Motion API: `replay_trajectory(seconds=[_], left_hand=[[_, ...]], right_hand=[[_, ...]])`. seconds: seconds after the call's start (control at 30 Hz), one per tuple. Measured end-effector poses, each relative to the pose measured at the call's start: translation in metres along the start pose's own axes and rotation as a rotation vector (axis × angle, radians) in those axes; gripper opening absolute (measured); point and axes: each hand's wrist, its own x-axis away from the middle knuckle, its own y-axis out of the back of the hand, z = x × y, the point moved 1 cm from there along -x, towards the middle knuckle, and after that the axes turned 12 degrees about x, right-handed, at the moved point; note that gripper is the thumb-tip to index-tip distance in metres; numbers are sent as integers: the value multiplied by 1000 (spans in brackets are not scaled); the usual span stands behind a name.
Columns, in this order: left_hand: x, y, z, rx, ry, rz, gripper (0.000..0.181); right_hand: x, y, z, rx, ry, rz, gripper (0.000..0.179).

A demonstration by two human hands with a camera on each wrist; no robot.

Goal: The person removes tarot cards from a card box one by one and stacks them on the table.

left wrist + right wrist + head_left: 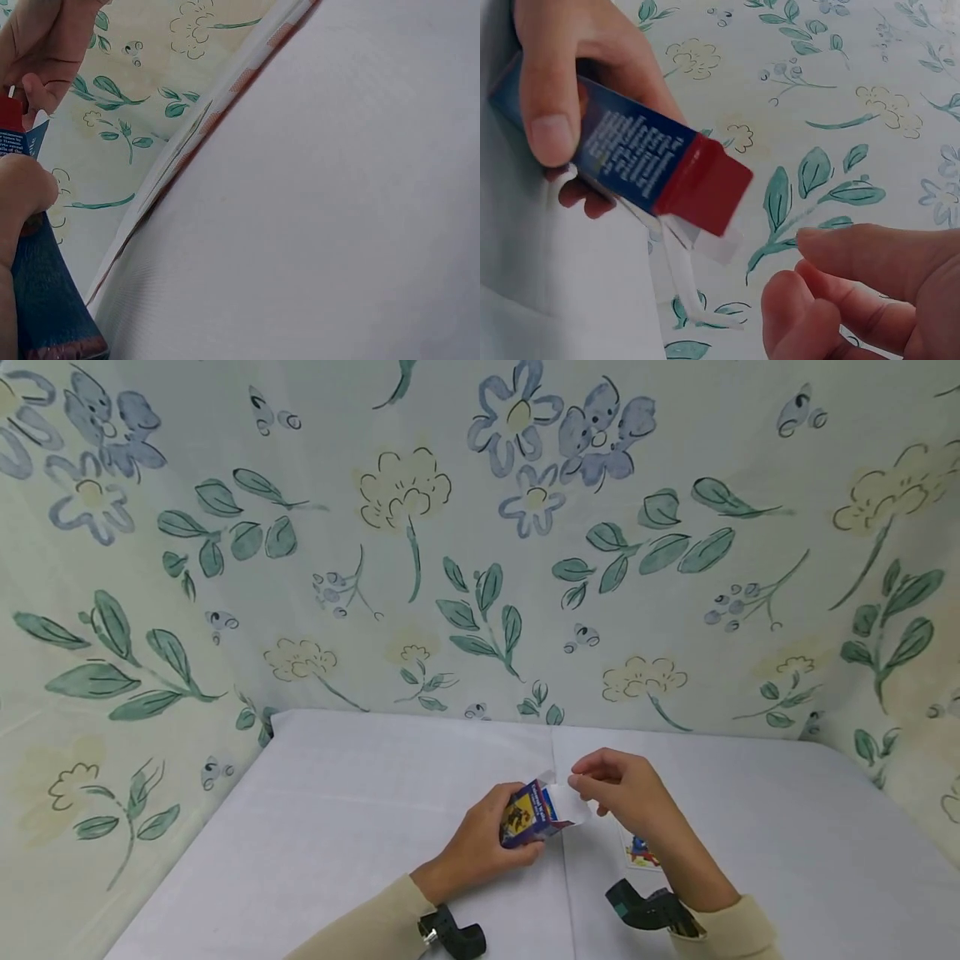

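Note:
My left hand [476, 835] grips a small blue cardboard box [525, 814] with a yellow picture on its front. The box is tilted, its opened end towards the right. In the right wrist view, a red end flap [712, 187] sticks out from that end, with paler flaps beneath. Just right of the opening is my right hand [626, 785], fingers loosely bent and nothing visible between them. The right wrist view shows a gap between its fingertips and the flap. A card with a colourful picture [641, 852] lies on the table, partly hidden by the right forearm.
A white cloth [360, 827] covers the table, with a fold line running down its middle. Behind it hangs a floral-patterned curtain [420, 610], which continues at both sides. Black camera mounts [648, 910] sit on both wrists.

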Motion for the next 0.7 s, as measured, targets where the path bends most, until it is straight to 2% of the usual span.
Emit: replay_trajectory(seconds=[0.3, 0.7], left_hand=[[1, 0, 3, 32, -18, -4, 70], [0, 0, 3, 11, -33, -2, 70]], right_hand=[[5, -20, 7, 62, -18, 41, 14], [1, -31, 0, 90, -52, 55, 20]])
